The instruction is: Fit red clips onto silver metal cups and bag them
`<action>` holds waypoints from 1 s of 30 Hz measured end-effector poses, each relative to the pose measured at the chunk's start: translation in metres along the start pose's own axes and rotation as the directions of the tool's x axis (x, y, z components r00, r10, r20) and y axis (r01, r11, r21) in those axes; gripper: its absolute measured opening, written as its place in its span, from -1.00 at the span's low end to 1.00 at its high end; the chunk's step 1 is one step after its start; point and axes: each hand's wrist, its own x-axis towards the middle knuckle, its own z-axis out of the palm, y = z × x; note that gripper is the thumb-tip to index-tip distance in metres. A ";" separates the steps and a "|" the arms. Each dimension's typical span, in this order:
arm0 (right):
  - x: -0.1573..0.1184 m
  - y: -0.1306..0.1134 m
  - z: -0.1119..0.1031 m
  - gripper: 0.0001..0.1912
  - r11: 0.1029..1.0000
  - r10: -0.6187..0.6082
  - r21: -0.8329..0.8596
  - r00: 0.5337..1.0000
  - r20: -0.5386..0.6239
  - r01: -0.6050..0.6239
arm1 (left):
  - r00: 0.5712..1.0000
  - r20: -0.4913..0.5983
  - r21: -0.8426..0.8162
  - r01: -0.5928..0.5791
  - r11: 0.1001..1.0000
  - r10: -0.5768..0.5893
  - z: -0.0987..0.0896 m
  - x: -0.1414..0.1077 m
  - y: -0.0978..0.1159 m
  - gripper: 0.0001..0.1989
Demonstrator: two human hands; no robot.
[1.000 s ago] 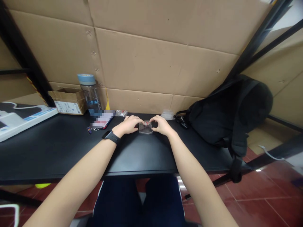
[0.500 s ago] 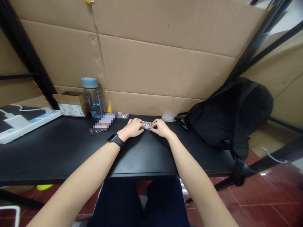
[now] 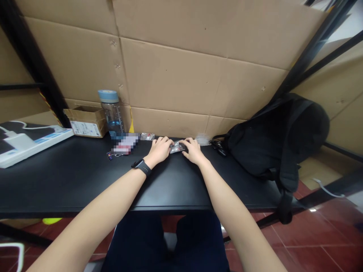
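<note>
A small clear plastic packet with something dark and red in it lies on the black tabletop between my hands. At its left end, my left hand, with a dark watch on the wrist, has its fingers bent onto the packet's edge. My right hand is at the other end, index fingertip at the packet's upper edge and thumb spread apart below. A shiny upper part shows under the fingertips; whether it is a fold or a second packet I cannot tell. Another clear packet with a red spot lies behind my left hand.
A water bottle, an open cardboard box and a white power strip stand on the left. Clear plastic lies behind my right hand. A black backpack fills the right side. Cardboard walls the back.
My hands have shifted slightly, and more of the packet shows between them. My right thumb and index finger have spread apart. The view has tilted a little.
</note>
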 end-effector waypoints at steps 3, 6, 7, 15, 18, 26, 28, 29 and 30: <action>0.002 -0.003 0.007 -0.61 0.999 0.003 -0.036 0.997 0.075 0.000 | 0.995 0.089 -0.010 -0.050 0.999 0.051 0.001 -0.001 0.001 -0.60; 0.005 -0.007 0.013 -0.66 0.999 0.019 -0.050 0.992 0.123 -0.013 | 0.989 0.143 -0.033 -0.018 0.999 0.023 0.003 0.000 0.002 -0.63; 0.006 -0.007 0.014 -0.66 0.998 0.016 -0.055 0.992 0.126 -0.009 | 0.988 0.156 -0.037 0.000 0.999 0.006 0.003 0.000 0.002 -0.65; 0.004 -0.007 0.004 -0.70 0.999 0.045 -0.010 0.993 0.110 -0.044 | 0.990 0.134 -0.025 -0.048 0.999 0.051 0.008 0.003 -0.003 -0.71; 0.002 -0.004 -0.002 -0.67 0.994 0.101 0.043 0.991 0.091 -0.105 | 0.995 0.099 -0.077 0.005 0.997 0.002 0.009 0.005 -0.003 -0.69; 0.001 -0.004 -0.008 -0.81 0.973 0.194 0.110 0.976 0.103 -0.205 | 0.991 0.073 -0.186 0.124 0.975 -0.112 0.012 0.009 -0.003 -0.63; 0.001 -0.003 -0.007 -0.80 0.970 0.210 0.106 0.972 0.103 -0.221 | 0.990 0.074 -0.173 0.131 0.976 -0.120 0.011 0.009 -0.003 -0.62; 0.001 -0.003 -0.007 -0.78 0.968 0.218 0.103 0.971 0.102 -0.228 | 0.990 0.076 -0.161 0.128 0.979 -0.117 0.010 0.008 -0.003 -0.62; 0.001 -0.003 -0.006 -0.77 0.967 0.226 0.100 0.969 0.100 -0.236 | 0.991 0.081 -0.141 0.120 0.983 -0.109 0.009 0.007 -0.002 -0.60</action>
